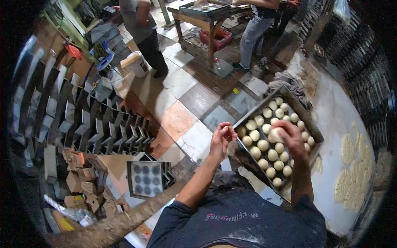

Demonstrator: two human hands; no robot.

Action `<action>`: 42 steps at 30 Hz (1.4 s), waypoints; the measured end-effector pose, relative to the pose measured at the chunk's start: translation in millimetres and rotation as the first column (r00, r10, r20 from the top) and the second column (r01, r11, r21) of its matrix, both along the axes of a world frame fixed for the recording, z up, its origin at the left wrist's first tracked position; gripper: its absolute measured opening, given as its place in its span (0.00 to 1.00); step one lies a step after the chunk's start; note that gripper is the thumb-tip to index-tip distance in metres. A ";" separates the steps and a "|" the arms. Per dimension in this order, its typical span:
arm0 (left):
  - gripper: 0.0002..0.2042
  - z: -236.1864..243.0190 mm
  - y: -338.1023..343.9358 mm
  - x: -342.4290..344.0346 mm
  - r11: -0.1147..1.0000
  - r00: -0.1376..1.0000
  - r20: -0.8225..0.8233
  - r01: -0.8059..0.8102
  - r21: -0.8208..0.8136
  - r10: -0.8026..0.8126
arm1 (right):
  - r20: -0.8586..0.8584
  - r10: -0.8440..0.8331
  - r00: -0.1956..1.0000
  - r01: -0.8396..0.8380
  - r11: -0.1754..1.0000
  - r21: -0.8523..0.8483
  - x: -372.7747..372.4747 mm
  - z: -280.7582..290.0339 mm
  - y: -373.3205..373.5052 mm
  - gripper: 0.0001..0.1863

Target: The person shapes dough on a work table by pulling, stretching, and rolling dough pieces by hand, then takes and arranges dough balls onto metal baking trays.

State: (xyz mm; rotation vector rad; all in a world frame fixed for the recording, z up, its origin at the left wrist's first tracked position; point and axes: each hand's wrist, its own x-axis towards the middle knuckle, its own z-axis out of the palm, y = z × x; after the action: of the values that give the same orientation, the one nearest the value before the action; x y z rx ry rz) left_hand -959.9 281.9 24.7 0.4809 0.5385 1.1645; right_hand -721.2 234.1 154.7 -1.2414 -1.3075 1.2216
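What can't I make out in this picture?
In the head view:
- Part of the dough piece: hidden by the right hand holding it.
- Whether the left hand holds anything: its curled fingers hide this.
- Head of the co-worker in grey: cut off by the top edge.

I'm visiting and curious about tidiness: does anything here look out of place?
Mildly: a small yellow thing, too small to identify, lies alone on the floor tiles, and cardboard boxes lie jumbled at odd angles, lower left. The tray of dough balls shows no obvious spill.
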 end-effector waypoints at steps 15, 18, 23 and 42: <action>0.38 60.0 245.1 -186.4 0.984 0.789 0.588 -0.121 -0.130 0.175 | 0.534 0.003 0.845 -0.292 0.840 0.457 -217.0 16.8 307.3 0.25; 0.40 62.6 291.0 -208.1 0.994 0.843 0.529 -0.058 -0.098 0.101 | 0.371 0.053 0.927 -0.200 0.907 0.370 -234.1 -3.0 334.4 0.23; 0.43 66.9 372.9 -218.8 0.998 0.910 0.412 0.020 0.063 -0.044 | 0.411 -0.069 0.909 -0.136 0.884 0.448 -298.6 -4.6 388.5 0.26; 0.36 -19.7 759.2 -247.5 0.951 0.869 -0.401 -0.310 0.019 0.291 | -0.421 0.185 0.888 -0.292 0.934 -0.205 -244.7 -86.7 903.9 0.19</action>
State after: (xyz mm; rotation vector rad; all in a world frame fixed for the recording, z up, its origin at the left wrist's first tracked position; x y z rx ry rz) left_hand -1207.4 1041.1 5.1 0.6157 1.0234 1.3553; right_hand -966.0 1138.0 68.0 -0.9534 -1.0385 1.7714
